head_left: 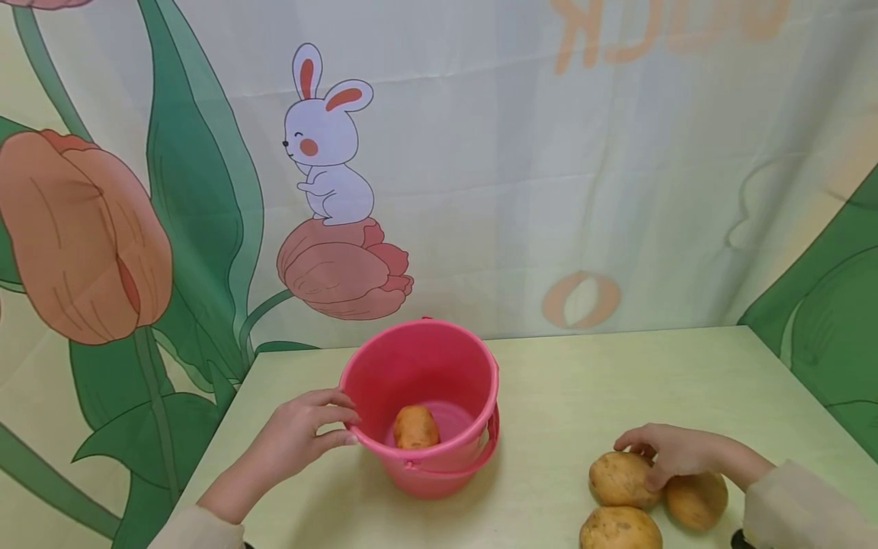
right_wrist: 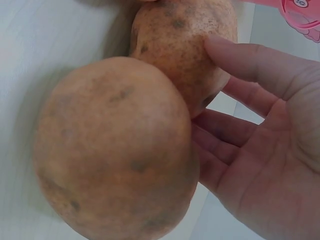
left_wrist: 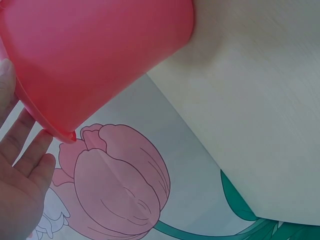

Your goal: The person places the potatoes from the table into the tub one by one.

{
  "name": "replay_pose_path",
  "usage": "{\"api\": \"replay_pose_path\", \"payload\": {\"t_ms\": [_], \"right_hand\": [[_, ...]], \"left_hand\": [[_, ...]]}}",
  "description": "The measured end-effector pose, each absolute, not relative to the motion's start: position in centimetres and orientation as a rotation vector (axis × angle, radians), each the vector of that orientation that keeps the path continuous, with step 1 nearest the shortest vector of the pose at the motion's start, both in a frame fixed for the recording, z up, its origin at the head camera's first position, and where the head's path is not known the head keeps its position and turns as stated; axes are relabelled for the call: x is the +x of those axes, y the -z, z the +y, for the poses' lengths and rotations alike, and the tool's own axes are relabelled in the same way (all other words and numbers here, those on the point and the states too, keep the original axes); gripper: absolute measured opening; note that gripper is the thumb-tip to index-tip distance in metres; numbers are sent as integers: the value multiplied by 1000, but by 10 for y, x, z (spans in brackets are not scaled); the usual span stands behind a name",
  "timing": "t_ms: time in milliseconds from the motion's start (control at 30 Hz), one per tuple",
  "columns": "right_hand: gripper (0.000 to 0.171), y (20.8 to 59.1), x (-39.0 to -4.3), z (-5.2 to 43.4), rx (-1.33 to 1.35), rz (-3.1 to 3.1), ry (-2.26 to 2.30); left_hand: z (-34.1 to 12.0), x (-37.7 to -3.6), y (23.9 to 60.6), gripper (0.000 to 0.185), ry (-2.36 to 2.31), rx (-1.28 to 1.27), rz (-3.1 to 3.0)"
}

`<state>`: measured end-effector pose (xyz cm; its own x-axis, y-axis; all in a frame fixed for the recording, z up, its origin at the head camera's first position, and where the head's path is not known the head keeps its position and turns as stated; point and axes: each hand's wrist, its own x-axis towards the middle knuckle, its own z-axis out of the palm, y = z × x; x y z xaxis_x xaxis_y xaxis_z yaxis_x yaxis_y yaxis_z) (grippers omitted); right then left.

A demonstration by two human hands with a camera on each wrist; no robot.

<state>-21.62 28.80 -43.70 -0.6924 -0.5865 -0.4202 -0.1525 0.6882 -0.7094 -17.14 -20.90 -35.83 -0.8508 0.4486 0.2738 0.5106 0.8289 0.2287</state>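
Note:
A pink bucket [head_left: 427, 347] stands on the table, with one potato [head_left: 415, 428] inside at the bottom. My left hand [head_left: 295, 436] holds the bucket's left rim; the left wrist view shows the bucket's outer wall [left_wrist: 100, 55] and the thumb and fingers at its edge. To the right, my right hand [head_left: 682, 451] grips a brown potato [head_left: 617, 482], thumb on one side and fingers on the other. Two more potatoes lie against it: one in front [head_left: 620, 528] and one under the wrist [head_left: 700, 502], seen large in the right wrist view.
The pale table [head_left: 549, 412] reaches back to a printed curtain [head_left: 480, 191] with a rabbit and tulips. The bucket's handle [head_left: 495, 438] hangs down on its right front side. Between bucket and potatoes is a stretch of tabletop.

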Motion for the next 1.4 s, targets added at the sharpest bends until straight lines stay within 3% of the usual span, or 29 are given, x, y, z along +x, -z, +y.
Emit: {"api": "replay_pose_path", "payload": {"t_ms": [700,1133,1400], "right_hand": [[50,430,-218,275,-550,2333,816],[51,412,-222,272,-820,2403,808],[54,404,-223,271,-760,2424,811]], "left_hand": [[-211,-171,360,24,438,-728,-2821],[-213,-171,362,24,427,-761,-2782],[-214,-171,362,23,435,-775,-2766]]}}
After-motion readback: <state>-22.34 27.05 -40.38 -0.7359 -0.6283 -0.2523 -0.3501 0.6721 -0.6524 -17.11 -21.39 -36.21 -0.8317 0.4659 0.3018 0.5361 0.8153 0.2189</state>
